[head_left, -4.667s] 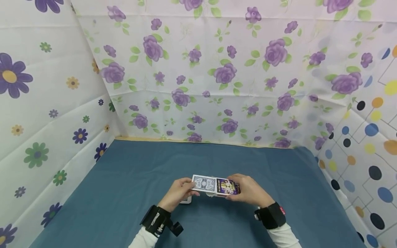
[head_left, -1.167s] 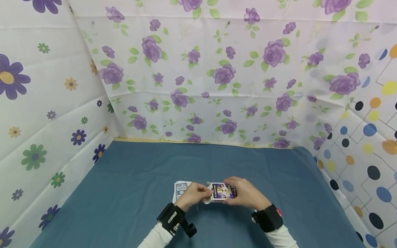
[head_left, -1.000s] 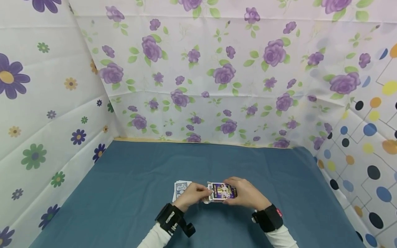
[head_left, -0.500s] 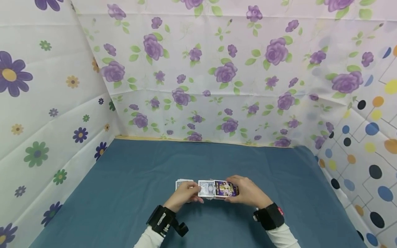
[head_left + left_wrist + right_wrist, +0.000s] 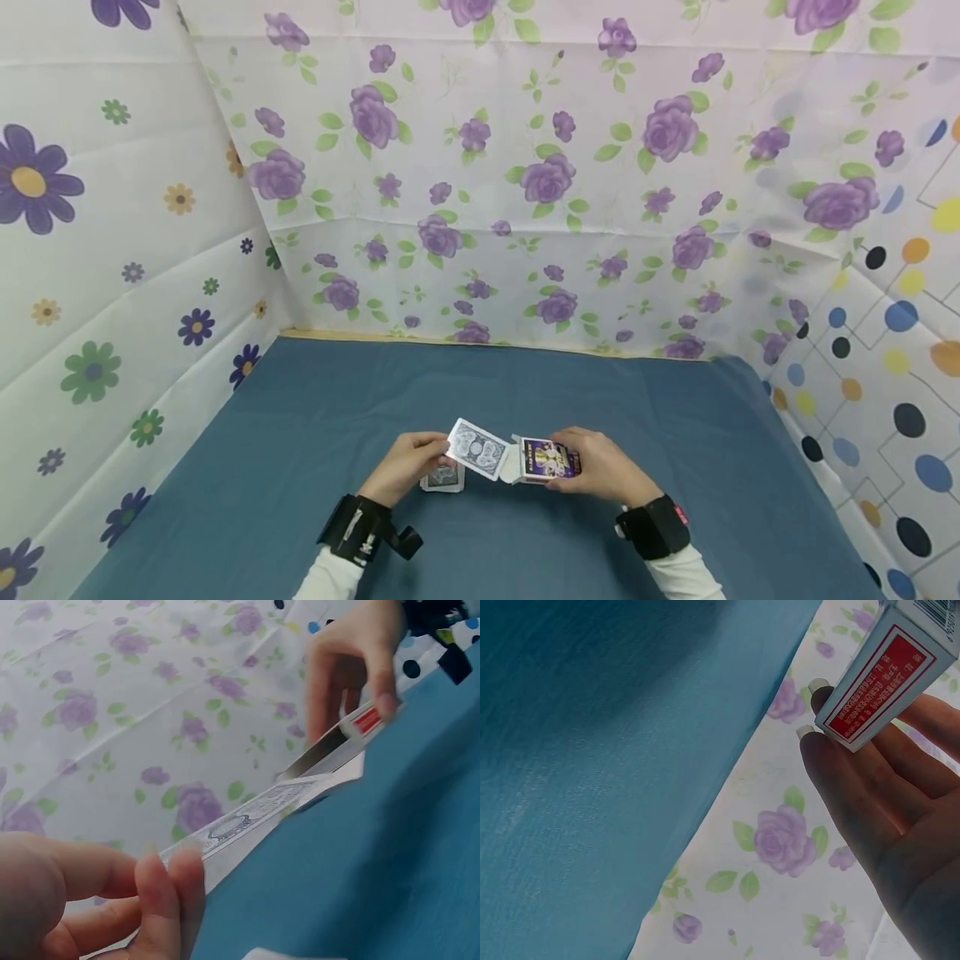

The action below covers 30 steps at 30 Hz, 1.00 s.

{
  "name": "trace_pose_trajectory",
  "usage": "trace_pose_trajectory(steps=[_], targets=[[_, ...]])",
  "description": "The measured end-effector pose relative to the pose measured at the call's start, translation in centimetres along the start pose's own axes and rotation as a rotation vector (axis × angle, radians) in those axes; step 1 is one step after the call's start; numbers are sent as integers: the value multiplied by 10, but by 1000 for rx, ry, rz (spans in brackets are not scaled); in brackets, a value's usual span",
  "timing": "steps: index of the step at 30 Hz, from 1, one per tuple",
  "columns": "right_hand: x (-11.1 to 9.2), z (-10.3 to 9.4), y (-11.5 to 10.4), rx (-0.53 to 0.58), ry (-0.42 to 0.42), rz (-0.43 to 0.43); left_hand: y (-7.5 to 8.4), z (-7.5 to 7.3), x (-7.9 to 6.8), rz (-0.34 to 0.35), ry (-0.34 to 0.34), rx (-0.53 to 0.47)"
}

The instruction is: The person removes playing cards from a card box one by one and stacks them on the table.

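My left hand (image 5: 407, 468) pinches a playing card (image 5: 477, 449) by its left corner, patterned back facing up. The card slants down to the right, its far end beside the open flap (image 5: 511, 464) of a card box (image 5: 550, 460). That box is purple with a gold picture, and my right hand (image 5: 603, 467) grips it by its right end. In the right wrist view the box's white and red end (image 5: 881, 686) shows between thumb and fingers. A small pile of cards (image 5: 443, 478) lies on the table just below the held card, partly covered by it and the left hand.
A blue cloth (image 5: 360, 392) covers the table. Behind it hangs a white sheet with purple roses (image 5: 480, 167). More patterned sheets flank it: flowers on the left sheet (image 5: 142, 292), coloured dots on the right sheet (image 5: 885, 375). Black straps with cameras sit on both wrists.
Half a second ago the card stuck partly out of the box. My left hand has drawn it leftward out and tilted it. The right hand keeps the box nearly in place.
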State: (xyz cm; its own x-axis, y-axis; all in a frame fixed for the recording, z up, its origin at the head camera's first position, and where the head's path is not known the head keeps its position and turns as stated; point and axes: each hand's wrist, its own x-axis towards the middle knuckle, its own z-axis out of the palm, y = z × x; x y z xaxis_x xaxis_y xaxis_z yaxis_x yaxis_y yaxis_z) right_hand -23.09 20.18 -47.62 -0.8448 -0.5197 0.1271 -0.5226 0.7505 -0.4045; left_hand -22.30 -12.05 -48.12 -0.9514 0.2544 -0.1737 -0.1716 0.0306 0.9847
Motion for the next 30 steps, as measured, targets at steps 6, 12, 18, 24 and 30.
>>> trace_pose_trajectory(steps=[6, 12, 18, 24, 30], targets=[[-1, 0, 3, 5, -8, 36, -2, -15, 7, 2, 108, -23], [-2, 1, 4, 23, -17, 39, -9, -24, 18, -18, 235, -27], [-3, 1, 4, 42, -33, 29, -19, -31, 32, -30, 324, 63], [-2, 3, 4, 56, -50, 35, -33, -35, 44, -19, 378, 103], [-3, 6, 7, 60, -57, 36, -42, -32, 47, -13, 417, 181]])
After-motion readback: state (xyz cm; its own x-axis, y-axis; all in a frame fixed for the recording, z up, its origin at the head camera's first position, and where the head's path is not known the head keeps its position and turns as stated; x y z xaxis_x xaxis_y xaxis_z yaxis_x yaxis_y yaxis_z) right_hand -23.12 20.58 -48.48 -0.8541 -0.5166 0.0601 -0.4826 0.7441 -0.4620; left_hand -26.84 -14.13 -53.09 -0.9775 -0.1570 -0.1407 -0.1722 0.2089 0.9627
